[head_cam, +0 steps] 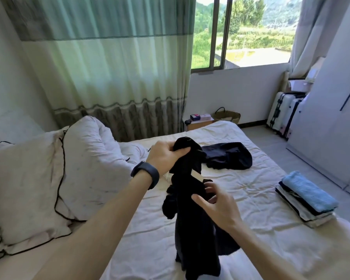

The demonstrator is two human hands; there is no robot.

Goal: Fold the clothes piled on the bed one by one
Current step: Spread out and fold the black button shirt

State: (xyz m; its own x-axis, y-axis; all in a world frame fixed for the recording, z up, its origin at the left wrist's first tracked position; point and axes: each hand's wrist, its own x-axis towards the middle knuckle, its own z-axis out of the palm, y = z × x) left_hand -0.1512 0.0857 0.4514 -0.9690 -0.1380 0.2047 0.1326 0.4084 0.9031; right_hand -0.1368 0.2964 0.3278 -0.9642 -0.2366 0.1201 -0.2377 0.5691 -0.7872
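Bed: a wide bed (pixel 251 203) under a wrinkled white sheet filled the middle of the view and carried all the clothes.
Curtain: a pale green pleated curtain (pixel 113 73) with a grey patterned hem hung behind the bed's far left side.
Wardrobe: a white flat-fronted wardrobe (pixel 331 122) stood off the bed's right side.
Duvet: a crumpled white duvet (pixel 93 154) was heaped on the left part of the bed.
Pillow: a white pillow with black piping (pixel 26 190) leaned at the bed's left edge, touching the duvet.
Held garment: a long black fabric garment (pixel 192 229) hung above the middle of the bed, its lower end bunched on the sheet.
Second garment: a dark navy garment (pixel 228 156) lay unfolded on the far part of the bed.
Folded stack: a neat pile of folded clothes with a light blue towel on top (pixel 307 197) sat at the bed's right edge.
Suitcases: white hard-shell suitcases with black trim (pixel 283 114) stood beyond the bed's far right corner.
Left hand: the left hand (pixel 166 156) gripped the black garment's top, fingers curled round the cloth.
Right hand: the right hand (pixel 216 207) was lower, apart from the left, with bent fingers against the cloth; whether it had a hold could not be told.
Wristband: a black wristband (pixel 146 174) circled the left wrist.
Label: a small white label (pixel 197 176) showed on the held garment.
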